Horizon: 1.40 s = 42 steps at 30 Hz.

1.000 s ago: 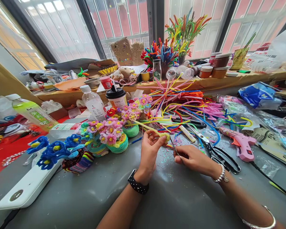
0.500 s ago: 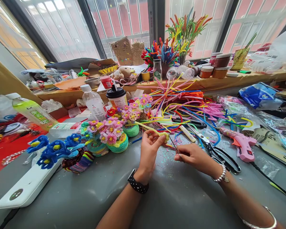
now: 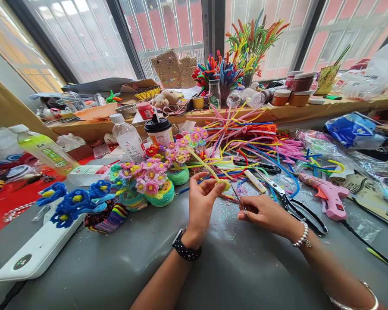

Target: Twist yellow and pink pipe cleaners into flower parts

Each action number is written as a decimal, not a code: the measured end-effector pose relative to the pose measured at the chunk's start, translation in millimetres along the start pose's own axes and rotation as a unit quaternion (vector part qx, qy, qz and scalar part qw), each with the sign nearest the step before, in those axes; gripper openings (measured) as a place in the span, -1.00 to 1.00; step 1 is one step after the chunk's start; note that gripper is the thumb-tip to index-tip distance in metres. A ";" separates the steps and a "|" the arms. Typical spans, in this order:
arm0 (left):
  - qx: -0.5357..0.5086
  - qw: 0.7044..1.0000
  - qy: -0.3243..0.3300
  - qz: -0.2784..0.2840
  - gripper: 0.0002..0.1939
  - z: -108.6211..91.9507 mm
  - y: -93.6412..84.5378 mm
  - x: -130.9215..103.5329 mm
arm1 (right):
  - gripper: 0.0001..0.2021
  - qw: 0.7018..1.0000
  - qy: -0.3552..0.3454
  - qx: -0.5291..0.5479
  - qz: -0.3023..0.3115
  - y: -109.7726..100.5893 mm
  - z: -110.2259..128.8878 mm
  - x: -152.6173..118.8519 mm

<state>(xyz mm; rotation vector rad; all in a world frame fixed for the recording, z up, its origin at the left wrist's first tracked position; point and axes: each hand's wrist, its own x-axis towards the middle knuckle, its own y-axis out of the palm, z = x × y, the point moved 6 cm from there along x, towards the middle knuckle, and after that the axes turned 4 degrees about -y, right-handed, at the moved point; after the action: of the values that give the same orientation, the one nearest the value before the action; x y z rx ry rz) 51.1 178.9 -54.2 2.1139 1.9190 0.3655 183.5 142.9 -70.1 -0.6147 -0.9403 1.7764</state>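
Note:
My left hand (image 3: 203, 202) is closed, pinching a pale yellow pipe cleaner (image 3: 204, 163) between thumb and fingers. Its long end rises up and to the left, while the other end is wound into a small fuzzy clump (image 3: 225, 185) at my thumb tip. A thin, pointed metal tool (image 3: 238, 197) sits in my closed right hand (image 3: 257, 212), its tip at the right side of the clump. Whether this tool is tweezers or slim scissors I cannot tell. Pink pipe-cleaner flowers (image 3: 151, 176) in a round, coiled pot stand left of my left hand.
Black-handled scissors (image 3: 305, 215) and a pink glue gun (image 3: 331, 196) lie to the right. Loose pipe cleaners (image 3: 261, 129) pile up behind my hands. Blue flowers (image 3: 76, 202), a white device (image 3: 29, 258), a lidded cup (image 3: 158, 131) and bottles (image 3: 127, 137) stand left.
The yellow pipe cleaner's long end has swung upward, so it slopes more steeply. My right hand and its tool have shifted very slightly right.

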 end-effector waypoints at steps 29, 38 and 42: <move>0.110 0.988 -0.050 0.097 -0.49 13.7 11.6 -4.0 | -0.68 0.950 0.048 0.246 -0.186 -20.6 -9.9 -4.8; 0.075 0.987 -0.092 0.112 -0.52 20.2 14.3 -4.2 | -0.71 0.936 0.044 0.258 -0.237 -15.6 -9.6 -5.8; 0.059 0.984 -0.114 0.123 -0.52 19.2 14.5 -3.3 | -0.71 0.940 0.040 0.252 -0.225 -16.3 -7.5 -6.5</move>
<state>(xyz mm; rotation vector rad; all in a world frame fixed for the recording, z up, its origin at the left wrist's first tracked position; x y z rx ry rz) 71.1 173.7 -67.0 2.3614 1.5931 0.0511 200.3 142.6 -61.1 -0.1232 -0.4817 1.4750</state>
